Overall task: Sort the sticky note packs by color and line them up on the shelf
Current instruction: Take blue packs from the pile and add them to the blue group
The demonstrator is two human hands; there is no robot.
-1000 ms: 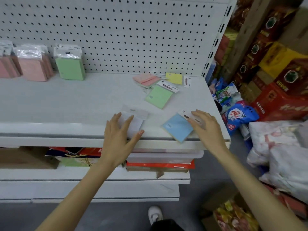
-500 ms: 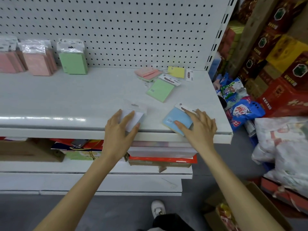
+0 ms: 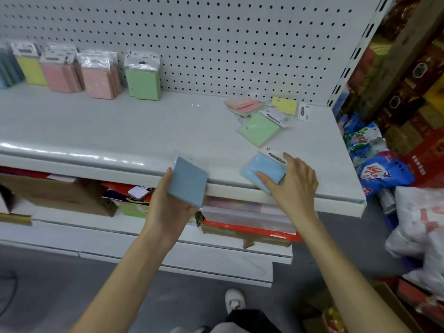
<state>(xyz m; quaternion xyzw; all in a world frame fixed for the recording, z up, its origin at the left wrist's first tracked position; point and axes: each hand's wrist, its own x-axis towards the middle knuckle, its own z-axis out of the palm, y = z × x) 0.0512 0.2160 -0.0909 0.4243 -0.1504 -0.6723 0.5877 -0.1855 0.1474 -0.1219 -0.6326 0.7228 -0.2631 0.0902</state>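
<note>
My left hand (image 3: 169,205) grips a blue sticky note pack (image 3: 188,182), lifted and tilted at the front edge of the white shelf (image 3: 120,131). My right hand (image 3: 293,186) pinches a second light blue pack (image 3: 260,170) that overhangs the shelf's front lip. Further back lie a green pack (image 3: 258,131), pink packs (image 3: 242,104) and a yellow pack (image 3: 284,105), loose and flat. Against the pegboard stand sorted rows: green (image 3: 143,80), pink (image 3: 98,79), more pink (image 3: 58,73), yellow (image 3: 30,67) and blue (image 3: 4,70) at the far left.
A white pegboard (image 3: 216,39) backs the shelf. Below it a lower shelf holds cardboard boxes (image 3: 60,195) and a red-edged box (image 3: 249,227). Red cartons (image 3: 413,80) and bagged goods (image 3: 379,174) crowd the floor at the right. My shoe (image 3: 234,300) is on the grey floor.
My left hand has picked its pack up off the shelf and turned it, blue side showing. My right hand has closed on the other blue pack. The view shifted, bringing more sorted rows into sight.
</note>
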